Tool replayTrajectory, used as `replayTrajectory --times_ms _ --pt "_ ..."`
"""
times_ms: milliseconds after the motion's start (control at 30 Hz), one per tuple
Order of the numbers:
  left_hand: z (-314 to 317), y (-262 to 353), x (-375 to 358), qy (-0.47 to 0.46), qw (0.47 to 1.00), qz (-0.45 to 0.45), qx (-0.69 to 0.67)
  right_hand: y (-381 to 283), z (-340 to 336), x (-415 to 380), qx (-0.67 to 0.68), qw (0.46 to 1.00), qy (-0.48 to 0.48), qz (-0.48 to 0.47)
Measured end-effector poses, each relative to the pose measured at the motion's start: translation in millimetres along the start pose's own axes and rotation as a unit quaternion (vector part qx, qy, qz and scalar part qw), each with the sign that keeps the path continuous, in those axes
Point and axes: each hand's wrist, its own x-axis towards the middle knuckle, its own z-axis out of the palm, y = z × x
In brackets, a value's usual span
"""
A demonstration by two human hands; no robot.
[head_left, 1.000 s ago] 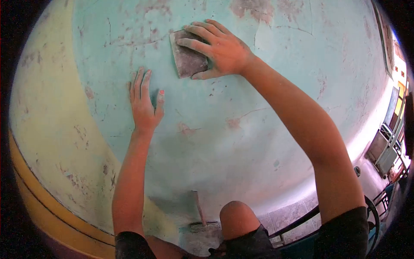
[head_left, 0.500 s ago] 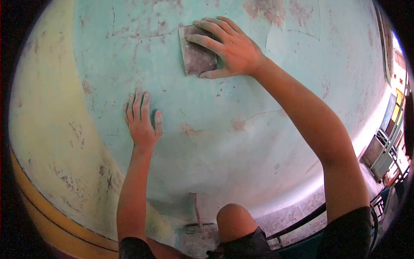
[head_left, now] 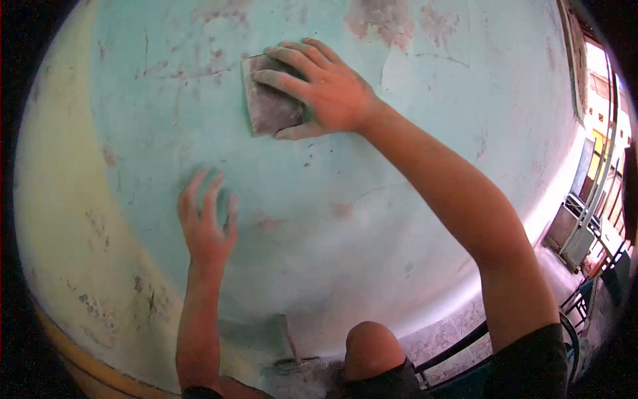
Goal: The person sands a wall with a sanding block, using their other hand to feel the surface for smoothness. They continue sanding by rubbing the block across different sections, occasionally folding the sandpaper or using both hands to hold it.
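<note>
Pressed flat on the blue-green wall (head_left: 266, 186), a worn grey-brown sheet (head_left: 266, 106) lies under my right hand (head_left: 335, 93). The fingers of that hand spread over the sheet's right part, with the thumb along its lower edge. My left hand (head_left: 207, 223) is lower and to the left, empty, its dusty fingers apart and slightly bent and blurred. Whether it touches the wall cannot be made out. Flaked reddish patches (head_left: 379, 20) mark the wall above the right hand.
A yellow-green wall section (head_left: 60, 199) curves along the left. My knee (head_left: 373, 349) is at the bottom, beside a thin brown upright piece (head_left: 288, 336) near the wall's foot. Patterned floor (head_left: 452, 329), a dark chair rail (head_left: 458, 346) and a grey box (head_left: 577, 243) show at the right.
My left hand's fingers have bent from their straight, flat pose. The view has shifted, so both hands, the sheet and the wall marks appear lower and farther left; the right hand still covers the sheet.
</note>
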Motion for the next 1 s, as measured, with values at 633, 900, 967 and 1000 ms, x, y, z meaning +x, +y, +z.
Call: replayTrajectory --times_ms 633,900,967,1000 --pt "-8 -2 -29 -0.081 0.987 -0.133 0.03 0 7 -3 -0.003 1.0 -0.002 0.021" --pt "-6 -18 48 0.058 0.996 -0.01 0.062 1 5 -3 -0.014 1.0 0.021 0.0" --pt "-1 -21 79 0.086 0.994 0.014 0.065 0 4 -4 -0.025 1.0 0.006 0.013" --pt "3 -22 94 0.117 0.991 0.038 0.058 -1 4 -3 -0.023 1.0 0.011 0.013"
